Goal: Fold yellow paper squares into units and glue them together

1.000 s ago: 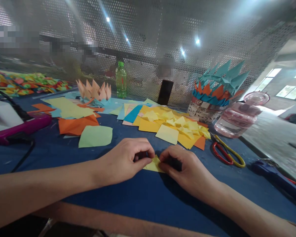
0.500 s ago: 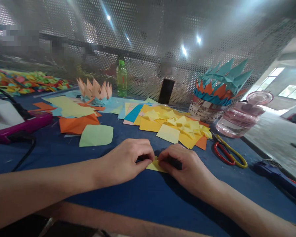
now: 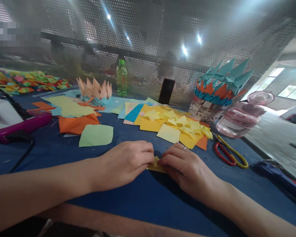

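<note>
A small folded piece of yellow paper [image 3: 156, 165] lies on the blue table [image 3: 143, 204] between my two hands. My left hand [image 3: 124, 163] rests on its left edge with the fingers closed together and pressing down on it. My right hand [image 3: 185, 164] covers its right side, fingers laid close together on the paper, a ring on one finger. Most of the yellow piece is hidden under the fingers.
Behind the hands lies a pile of yellow and orange paper squares [image 3: 177, 128], a green sheet [image 3: 96, 135] and orange sheets [image 3: 75, 124]. Red-and-yellow scissors [image 3: 228, 154], a pink jar [image 3: 239, 119], a paper-crown basket [image 3: 212, 95], a green bottle [image 3: 121, 78] and a dark phone [image 3: 166, 91] stand around.
Both hands have flattened down onto the yellow paper; the fingers that were curled and pinching it now lie lower and closer together over it.
</note>
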The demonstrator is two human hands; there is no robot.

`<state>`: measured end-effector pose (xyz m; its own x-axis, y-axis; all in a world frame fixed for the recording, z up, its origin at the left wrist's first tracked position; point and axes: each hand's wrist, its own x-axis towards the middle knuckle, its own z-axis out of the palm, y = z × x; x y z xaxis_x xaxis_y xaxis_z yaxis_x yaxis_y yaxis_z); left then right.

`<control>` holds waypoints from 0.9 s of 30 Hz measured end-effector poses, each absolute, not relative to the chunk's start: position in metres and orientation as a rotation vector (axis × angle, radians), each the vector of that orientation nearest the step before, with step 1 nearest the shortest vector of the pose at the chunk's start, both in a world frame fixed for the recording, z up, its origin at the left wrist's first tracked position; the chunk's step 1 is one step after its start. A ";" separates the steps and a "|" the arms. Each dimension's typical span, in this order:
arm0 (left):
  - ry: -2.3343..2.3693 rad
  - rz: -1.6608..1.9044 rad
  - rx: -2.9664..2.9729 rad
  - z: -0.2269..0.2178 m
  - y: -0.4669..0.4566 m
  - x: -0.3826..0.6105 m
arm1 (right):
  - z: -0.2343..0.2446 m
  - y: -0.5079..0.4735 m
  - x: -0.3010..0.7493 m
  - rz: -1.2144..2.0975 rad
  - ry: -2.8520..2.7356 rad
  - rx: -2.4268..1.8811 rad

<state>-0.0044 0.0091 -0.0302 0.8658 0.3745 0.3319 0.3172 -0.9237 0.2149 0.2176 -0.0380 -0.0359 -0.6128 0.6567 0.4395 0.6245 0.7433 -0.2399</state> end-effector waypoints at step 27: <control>0.552 0.478 3.113 -0.031 -0.002 -0.007 | -0.035 -0.044 0.219 -0.093 -2.538 -0.910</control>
